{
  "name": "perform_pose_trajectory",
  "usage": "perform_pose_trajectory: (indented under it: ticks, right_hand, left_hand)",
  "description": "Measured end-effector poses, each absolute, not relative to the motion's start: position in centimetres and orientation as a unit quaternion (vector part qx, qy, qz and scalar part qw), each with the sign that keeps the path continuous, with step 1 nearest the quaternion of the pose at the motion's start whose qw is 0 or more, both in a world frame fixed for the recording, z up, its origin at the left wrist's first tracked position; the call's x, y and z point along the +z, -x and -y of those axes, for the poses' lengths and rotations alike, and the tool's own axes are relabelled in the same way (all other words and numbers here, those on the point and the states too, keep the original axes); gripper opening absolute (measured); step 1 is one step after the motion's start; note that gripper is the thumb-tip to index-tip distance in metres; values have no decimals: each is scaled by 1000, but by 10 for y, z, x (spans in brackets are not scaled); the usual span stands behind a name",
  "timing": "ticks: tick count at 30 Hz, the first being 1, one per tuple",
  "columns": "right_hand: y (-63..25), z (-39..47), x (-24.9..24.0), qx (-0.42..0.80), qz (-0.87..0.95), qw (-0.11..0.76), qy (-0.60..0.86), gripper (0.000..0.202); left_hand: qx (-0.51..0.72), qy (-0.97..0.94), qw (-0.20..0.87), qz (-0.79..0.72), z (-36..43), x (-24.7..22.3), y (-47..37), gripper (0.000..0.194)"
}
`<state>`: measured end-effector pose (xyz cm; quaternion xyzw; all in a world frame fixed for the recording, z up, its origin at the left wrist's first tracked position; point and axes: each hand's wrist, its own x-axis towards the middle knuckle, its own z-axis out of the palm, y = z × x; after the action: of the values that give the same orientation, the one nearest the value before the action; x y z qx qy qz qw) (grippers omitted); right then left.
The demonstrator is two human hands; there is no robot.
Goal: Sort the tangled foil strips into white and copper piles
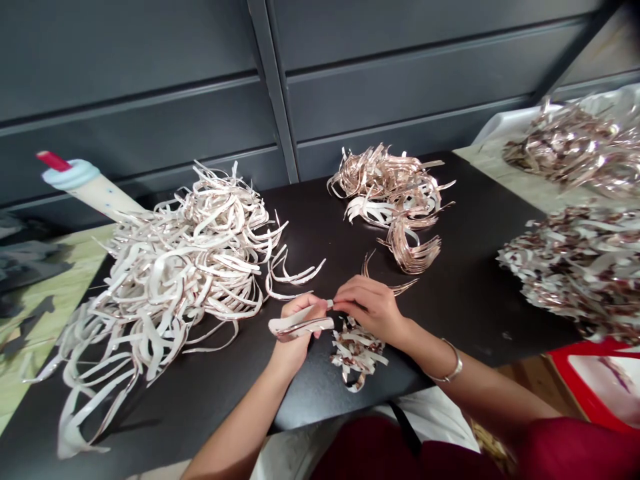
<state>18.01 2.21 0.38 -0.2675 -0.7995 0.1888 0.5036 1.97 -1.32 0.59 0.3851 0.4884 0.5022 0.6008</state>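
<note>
My left hand [300, 320] is closed round a white and copper-coloured strip [295, 327], which bends in a loop over the palm. The fingers of my right hand [367, 307] pinch the strip's end beside my left fingertips. Just below my right hand lies a small heap of short cut pieces [357, 353] on the black table [310, 397]. Behind my right hand are a few thin copper-coloured strips [403, 287].
A large heap of long white strips [190, 260] covers the table's left part. A copper-coloured bundle [395, 187] lies at the back. More piles [580, 267] stand at the right. A pale cup-shaped object [95, 187] with a red top leans at the back left.
</note>
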Motion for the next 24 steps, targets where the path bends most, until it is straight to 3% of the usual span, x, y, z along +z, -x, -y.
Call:
perform_pose_trajectory:
  ticks: [11, 16, 24]
  right_hand:
    - [-175, -13, -2, 82, 822, 444, 347, 18]
    - [-175, -14, -4, 153, 801, 446, 369, 17]
    - [-176, -14, 6, 252, 777, 429, 386, 17]
  left_hand:
    - [470, -506, 455, -562, 18, 10, -21, 26]
    - [470, -520, 462, -543, 17, 2, -23, 23]
    - [448, -676, 310, -496, 22, -3, -17, 23]
